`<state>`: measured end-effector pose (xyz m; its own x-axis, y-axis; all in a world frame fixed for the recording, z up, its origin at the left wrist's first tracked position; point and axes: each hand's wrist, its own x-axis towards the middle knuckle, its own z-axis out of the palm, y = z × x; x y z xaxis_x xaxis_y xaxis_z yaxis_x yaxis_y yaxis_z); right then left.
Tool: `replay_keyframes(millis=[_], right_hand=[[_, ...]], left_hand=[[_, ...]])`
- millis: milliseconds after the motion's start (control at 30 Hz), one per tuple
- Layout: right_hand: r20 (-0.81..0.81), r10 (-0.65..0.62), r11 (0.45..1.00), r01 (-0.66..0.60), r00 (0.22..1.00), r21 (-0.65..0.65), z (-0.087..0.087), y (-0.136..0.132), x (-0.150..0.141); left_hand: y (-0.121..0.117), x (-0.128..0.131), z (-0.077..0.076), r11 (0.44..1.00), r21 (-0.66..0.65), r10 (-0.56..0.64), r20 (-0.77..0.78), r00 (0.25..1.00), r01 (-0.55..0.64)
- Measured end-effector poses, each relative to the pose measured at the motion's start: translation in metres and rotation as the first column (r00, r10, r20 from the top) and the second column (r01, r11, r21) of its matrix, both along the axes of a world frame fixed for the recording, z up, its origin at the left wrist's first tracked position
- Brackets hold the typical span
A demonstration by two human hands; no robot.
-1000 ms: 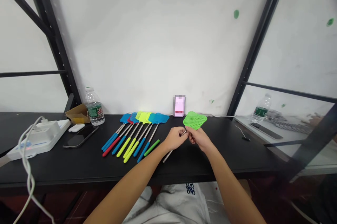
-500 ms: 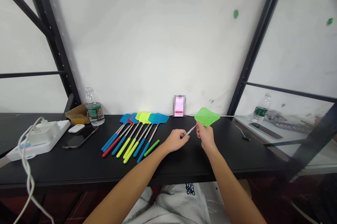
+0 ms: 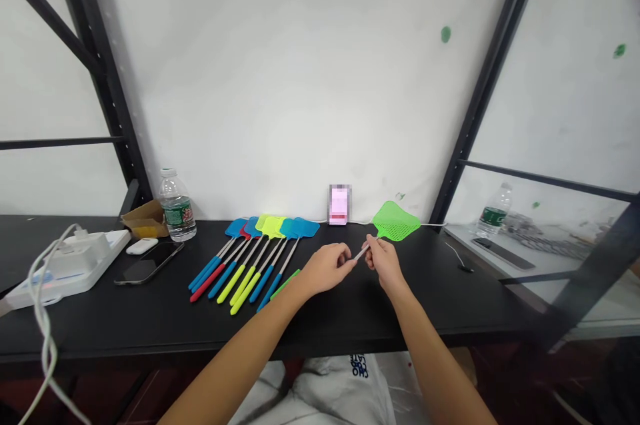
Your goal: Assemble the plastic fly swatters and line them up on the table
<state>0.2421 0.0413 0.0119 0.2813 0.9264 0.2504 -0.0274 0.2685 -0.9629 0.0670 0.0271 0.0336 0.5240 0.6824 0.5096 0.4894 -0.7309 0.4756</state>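
A green fly swatter is held above the black table, its mesh head pointing away to the right. My right hand pinches the thin metal rod just below the head. My left hand is closed round the rod further down, close beside the right hand. A green handle lies on the table beside my left forearm. To the left, a row of several fly swatters with blue, red and yellow handles lies fanned out on the table.
A water bottle, a brown box, a white case, a phone and a white power strip with cables sit at the left. A small pink object stands by the wall. Black rack posts frame the table.
The swatter head moved from in front of my hands out to the right and away. My hands first drew apart along the rod, then came close together again.
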Motion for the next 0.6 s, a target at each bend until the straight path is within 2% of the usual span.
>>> replay_keyframes(millis=[67, 167, 300, 433, 600], right_hand=[[-0.055, -0.035, 0.999, 0.036, 0.998, 0.012, -0.001, 0.002, 0.003], [-0.125, -0.077, 0.997, 0.080, 0.989, 0.021, -0.002, 0.004, 0.005], [-0.131, -0.114, 0.993, 0.119, 0.985, 0.027, -0.002, 0.004, 0.004], [-0.130, -0.142, 0.990, 0.144, 0.981, 0.008, -0.003, 0.005, 0.005], [-0.103, -0.148, 0.989, 0.145, 0.984, -0.029, -0.004, 0.006, 0.007]], left_hand=[[-0.007, -0.015, 0.003, 0.994, 0.079, 0.081, 0.022, 0.997, -0.082], [-0.017, -0.047, -0.003, 0.970, 0.163, 0.189, -0.052, 0.981, -0.179], [-0.025, -0.080, -0.016, 0.878, 0.331, 0.408, -0.137, 0.903, -0.346], [-0.029, -0.078, -0.019, 0.771, 0.429, 0.575, -0.151, 0.804, -0.471], [-0.035, -0.071, -0.026, 0.737, 0.448, 0.654, -0.282, 0.702, -0.506]])
